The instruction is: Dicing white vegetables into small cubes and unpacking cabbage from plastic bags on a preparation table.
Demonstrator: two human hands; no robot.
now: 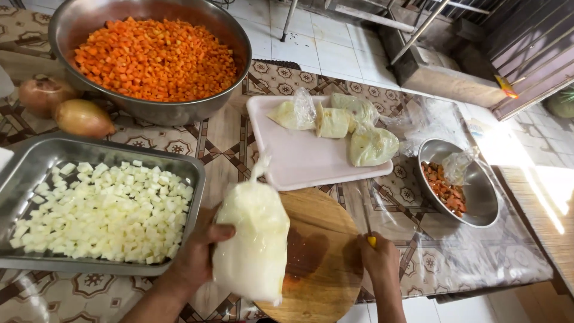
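Over the round wooden cutting board (323,251) at the near edge of the counter (227,137), the left hand (194,254) has its fingers wrapped around a clear plastic bag (254,239) stuffed with something pale, holding it up off the board with the twisted top pointing away from the person. The right hand (378,257) is closed around a yellow-handled knife (368,227), blade pointing away across the board's right edge; the blade itself is pretty hard to make out against the plastic cover. Left of the board sits a rectangular metal tray (36,161) full of small white cubes (107,212), just beside the left hand. Behind the board there's a pale pink tray (299,161) with four wrapped cabbage-looking chunks (347,125) lying along its far side. Further back on the left, a big steel bowl (152,110) is heaped with diced carrot (155,57), and two onions (66,107) rest next to it. Off to the right, a smaller steel bowl (484,197) holds orange scraps and a crumpled bit of plastic. Tiled floor (335,48) shows past the far edge.
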